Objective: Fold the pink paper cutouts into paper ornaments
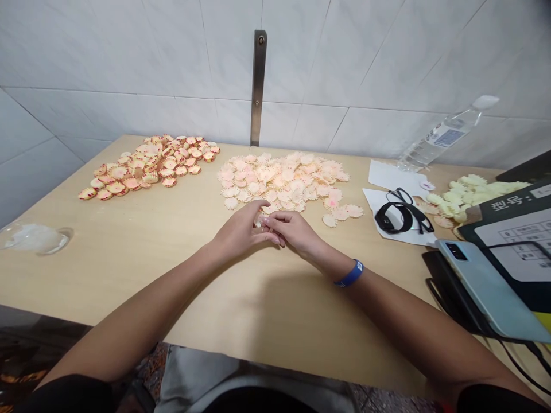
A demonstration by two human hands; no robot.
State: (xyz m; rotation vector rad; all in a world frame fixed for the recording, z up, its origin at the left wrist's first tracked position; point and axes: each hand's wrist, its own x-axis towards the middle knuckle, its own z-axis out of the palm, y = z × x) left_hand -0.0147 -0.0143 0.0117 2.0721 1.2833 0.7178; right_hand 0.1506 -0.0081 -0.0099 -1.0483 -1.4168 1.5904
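Both my hands meet over the middle of the table, around a small pale piece with a frilled edge (258,221), which looks like one of the flower-shaped discs. My left hand (243,226) curls about it, thumb below and index finger above. The fingertips of my right hand (290,228) pinch at its right side; a blue wristband (350,274) is on that wrist. Fingers hide most of the piece. Just beyond the hands lies a heap of pale pink frilled discs (279,178). To the left spreads another pile of frilled discs with red edges (150,163).
At the left stands a clear cup (37,238) with whitish contents. On the right are a water bottle (443,137), papers (374,201), a black watch (394,218), glasses, pale green pieces (469,192), a dark box (516,218) and a phone (495,292) with cables.
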